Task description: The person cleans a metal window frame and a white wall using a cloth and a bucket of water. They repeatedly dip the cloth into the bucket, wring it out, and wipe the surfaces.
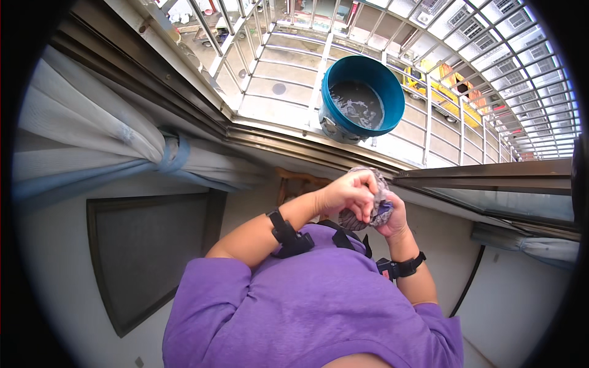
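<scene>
A crumpled cloth (351, 221), patterned in grey-brown with a purple patch, is bunched between my two hands in front of my chest. My left hand (351, 195) is closed on it from the left, fingers curled in. From the right, my right hand (394, 218) grips the same cloth, its thumb up along the edge. Beyond my hands a teal bucket (362, 65) stands on the ledge outside the window. Murky grey water (356, 98) with patches of foam lies inside it. Part of the cloth is hidden behind my fingers.
A metal window cage (294, 49) surrounds the bucket, with a street and a yellow truck (445, 92) below. The window track (294, 147) runs between me and the ledge. Tied curtains (116, 135) hang at the left; a sliding glass panel (509, 199) is at the right.
</scene>
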Demonstrator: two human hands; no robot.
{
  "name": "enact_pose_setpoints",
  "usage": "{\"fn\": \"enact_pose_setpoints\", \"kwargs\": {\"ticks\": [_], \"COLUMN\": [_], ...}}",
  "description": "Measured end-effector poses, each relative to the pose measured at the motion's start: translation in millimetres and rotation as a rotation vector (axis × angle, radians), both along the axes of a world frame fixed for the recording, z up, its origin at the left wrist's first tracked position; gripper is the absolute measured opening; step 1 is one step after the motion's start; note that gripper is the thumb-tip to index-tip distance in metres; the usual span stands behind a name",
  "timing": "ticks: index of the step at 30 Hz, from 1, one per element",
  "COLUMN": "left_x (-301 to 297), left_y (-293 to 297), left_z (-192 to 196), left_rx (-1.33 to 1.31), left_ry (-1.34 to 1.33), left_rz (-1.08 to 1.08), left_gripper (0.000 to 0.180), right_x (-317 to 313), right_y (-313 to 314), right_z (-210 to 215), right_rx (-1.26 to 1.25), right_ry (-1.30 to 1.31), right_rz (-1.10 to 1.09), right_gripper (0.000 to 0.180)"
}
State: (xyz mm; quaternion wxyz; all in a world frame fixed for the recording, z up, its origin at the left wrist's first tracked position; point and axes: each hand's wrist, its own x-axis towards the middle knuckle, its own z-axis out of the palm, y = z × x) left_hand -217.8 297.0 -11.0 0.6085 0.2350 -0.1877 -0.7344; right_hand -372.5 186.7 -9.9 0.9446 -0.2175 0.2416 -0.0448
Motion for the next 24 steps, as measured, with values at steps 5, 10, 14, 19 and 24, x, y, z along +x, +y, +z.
{"fn": "enact_pose_setpoints", "kwargs": {"ticks": [5, 10, 14, 19, 24], "left_x": [35.4, 103.4, 153.1, 203.1, 224.4], "left_y": [31.0, 110.9, 142.1, 139.2, 119.4], "left_z": [-56.2, -153.1, -181.2, -210.5, -226.6], "left_rx": [0.241, 0.831, 1.214, 1.414, 1.555], "left_ry": [-0.41, -0.751, -0.9, -1.008, -0.989], "left_rz": [0.328, 0.458, 0.517, 0.451, 0.391], "left_gripper": [0.024, 0.03, 0.05, 0.063, 0.069], "right_x": [56.2, 113.6, 163.3, 183.7, 185.1], "right_y": [2.0, -49.8, -85.2, -108.3, -107.4], "right_z": [22.3, 17.1, -18.0, -80.6, -93.2], "right_rx": [-0.6, -1.223, -1.787, -2.226, -2.197], "right_ry": [0.2, 0.21, 0.222, 0.478, 0.687], "right_rz": [0.169, -0.127, -0.398, -0.235, -0.066], "right_gripper": [0.057, 0.056, 0.051, 0.051, 0.049]}}
